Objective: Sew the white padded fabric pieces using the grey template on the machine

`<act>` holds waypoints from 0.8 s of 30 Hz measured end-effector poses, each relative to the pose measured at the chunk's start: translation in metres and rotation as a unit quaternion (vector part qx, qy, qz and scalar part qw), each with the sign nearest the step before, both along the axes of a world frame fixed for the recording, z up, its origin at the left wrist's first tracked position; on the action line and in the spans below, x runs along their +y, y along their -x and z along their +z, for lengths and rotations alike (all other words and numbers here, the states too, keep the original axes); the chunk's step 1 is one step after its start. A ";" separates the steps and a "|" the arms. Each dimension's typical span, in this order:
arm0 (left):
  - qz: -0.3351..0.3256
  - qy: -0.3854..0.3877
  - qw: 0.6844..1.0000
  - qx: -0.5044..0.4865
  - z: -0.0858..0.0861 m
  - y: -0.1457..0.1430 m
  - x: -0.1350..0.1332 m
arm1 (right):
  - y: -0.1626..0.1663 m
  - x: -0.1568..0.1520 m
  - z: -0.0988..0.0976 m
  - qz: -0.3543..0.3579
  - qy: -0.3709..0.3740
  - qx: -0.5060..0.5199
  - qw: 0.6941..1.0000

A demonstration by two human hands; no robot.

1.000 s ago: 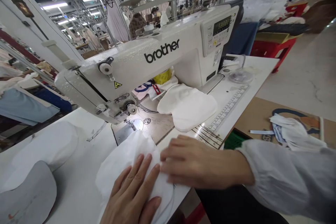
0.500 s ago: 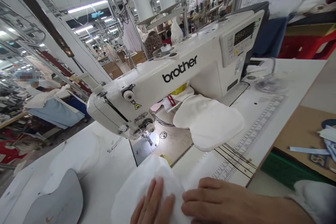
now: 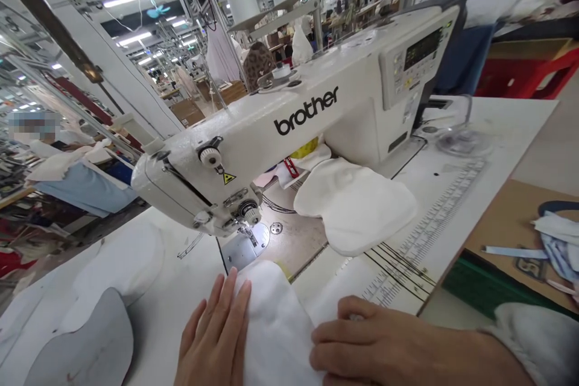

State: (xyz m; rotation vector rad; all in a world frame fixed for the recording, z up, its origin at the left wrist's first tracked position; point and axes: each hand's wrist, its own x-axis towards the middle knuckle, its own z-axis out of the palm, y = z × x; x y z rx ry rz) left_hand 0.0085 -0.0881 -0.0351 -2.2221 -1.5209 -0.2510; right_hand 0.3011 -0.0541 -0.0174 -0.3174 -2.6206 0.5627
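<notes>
**Q:** What is under your hands?

**A:** A soft white pad [image 3: 275, 325] is under them. It lies on the white sewing table [image 3: 456, 211], right in front of the needle plate [image 3: 246, 250].

**Q:** What is your left hand doing?

**A:** Your left hand [image 3: 215, 338] is open, with the fingers spread out. It rests against the left side of the pad. It is not pinching anything.

**Q:** And your right one?

**A:** Your right hand [image 3: 371, 344] is open too. It lies on the right side of the pad, with the fingers flat and close together. It is pressing, not grabbing. A pale sleeve [image 3: 536, 344] covers your arm.

**Q:** What is near the pad?

**A:** The white Brother sewing machine [image 3: 312, 114] stands just past it. Another white pad [image 3: 355, 205] sits by the machine's arm. To your left, a gray pattern piece [image 3: 85, 344] lies on the table, touching a third white pad [image 3: 120, 265]. A ruler [image 3: 429, 229] is printed along the table's edge.
</notes>
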 end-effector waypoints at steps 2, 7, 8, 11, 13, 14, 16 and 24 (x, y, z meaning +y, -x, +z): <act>-0.058 0.016 0.998 0.027 0.006 -0.002 -0.006 | -0.001 0.001 0.000 0.010 -0.029 -0.004 1.000; -0.115 0.043 0.992 0.029 0.019 -0.016 -0.022 | -0.004 0.000 0.000 0.000 -0.058 0.014 0.998; -0.109 0.042 0.993 0.018 0.020 -0.019 -0.024 | -0.003 0.001 0.003 -0.003 -0.058 0.013 0.998; -0.095 0.042 0.995 -0.016 0.023 -0.026 -0.031 | 0.007 0.008 0.014 -0.027 -0.043 -0.009 0.999; -0.082 0.042 0.995 -0.032 0.023 -0.026 -0.038 | 0.022 0.014 0.019 -0.051 -0.022 -0.027 0.998; -0.075 0.040 0.996 -0.035 0.023 -0.024 -0.043 | 0.030 0.017 0.020 -0.061 -0.014 -0.039 0.997; -0.066 0.049 0.996 -0.020 0.022 -0.016 -0.056 | 0.043 0.021 0.019 -0.041 0.007 -0.089 0.995; -0.009 0.060 0.995 -0.081 0.030 0.024 -0.077 | 0.060 0.026 0.018 -0.026 0.001 -0.147 0.989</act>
